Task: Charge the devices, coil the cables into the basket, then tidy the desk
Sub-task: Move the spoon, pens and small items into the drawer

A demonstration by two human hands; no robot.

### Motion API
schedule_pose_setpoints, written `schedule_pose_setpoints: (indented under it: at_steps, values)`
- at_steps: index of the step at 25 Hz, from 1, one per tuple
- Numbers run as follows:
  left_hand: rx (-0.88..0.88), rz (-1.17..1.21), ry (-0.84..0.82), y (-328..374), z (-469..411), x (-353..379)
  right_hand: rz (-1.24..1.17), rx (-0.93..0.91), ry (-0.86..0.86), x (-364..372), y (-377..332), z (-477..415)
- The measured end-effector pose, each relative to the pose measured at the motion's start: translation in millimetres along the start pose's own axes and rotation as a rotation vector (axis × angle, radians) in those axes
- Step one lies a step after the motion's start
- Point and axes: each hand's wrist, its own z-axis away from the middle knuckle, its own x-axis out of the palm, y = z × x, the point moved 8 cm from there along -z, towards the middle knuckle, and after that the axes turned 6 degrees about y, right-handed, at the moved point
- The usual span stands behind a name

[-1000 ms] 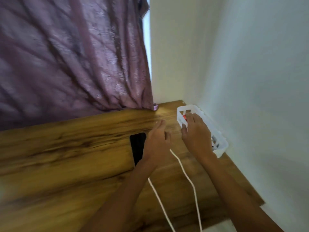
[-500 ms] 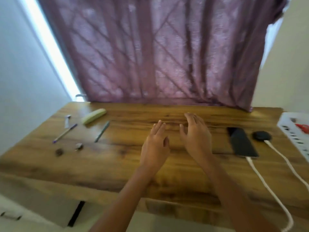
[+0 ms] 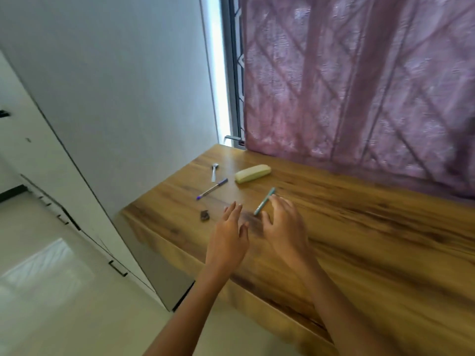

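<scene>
The worktop ends at an edge just left of the clutter, with bare floor below, so a loose sweep could knock small things over it. Both hands hover low, fingers spread and slack, holding nothing. The left hand is near a small dark lump, and the right hand has its fingertips at the teal pen. A nudge rather than a pinch would probably send that round pen rolling.

The pale case, purple pen and small metal piece lie farther back, apart from both hands.

Devices, cables and basket are nowhere in view. Blur hides whether the right fingertips touch the teal pen. I cannot tell what the lump is, and the metal piece may be a spoon.
</scene>
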Motion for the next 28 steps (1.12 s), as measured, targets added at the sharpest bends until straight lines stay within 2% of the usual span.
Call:
schedule_pose_setpoints:
  at_steps: [5, 9, 12, 17, 22, 28]
  values:
    - [-0.086, -0.06, -0.02, -81, -51, 12, 0.029, 0.032, -0.154, 81, -4, -38]
    - [-0.147, -0.106, -0.107, -142, -78, 35, 0.036, 0.022, -0.275, 145, -3, -52]
    - [-0.112, -0.156, -0.201, -168, -81, 52, 0.044, 0.014, -0.298, 180, 5, -51]
    - [0.002, -0.172, -0.257, -188, -73, 57, 0.101, 0.013, -0.217, 195, 5, -40]
    - [0.154, -0.093, -0.223, -187, -57, 39, 0.158, 0.003, 0.008, 171, -20, -16]
    - [0.434, -0.051, -0.146, -196, 15, 2, 0.278, 0.052, 0.132, 146, -58, 72]
